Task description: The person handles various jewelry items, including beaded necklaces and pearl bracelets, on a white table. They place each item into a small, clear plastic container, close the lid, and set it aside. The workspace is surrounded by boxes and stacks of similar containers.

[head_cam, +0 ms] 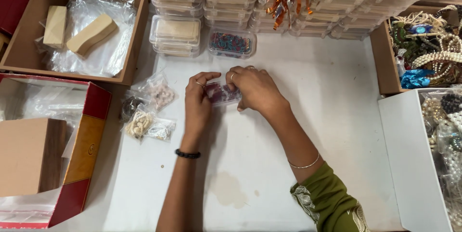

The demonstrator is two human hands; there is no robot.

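Note:
Both my hands meet at the middle of the white table (317,83) around a small clear plastic box (220,93) with dark red and purple beads inside. My left hand (197,99) grips its left end, a ring on one finger and a black bead bracelet on the wrist. My right hand (255,87) covers its right end and top, with rings and a thin gold bangle. Just beyond them sits another clear box of multicoloured beads (232,44).
Small bead bags (147,111) lie left of my hands. Clear boxes (175,34) are stacked along the far edge. A cardboard box with wooden blocks (86,32) and a red box (72,164) stand left; boxes of necklaces (428,49) stand right.

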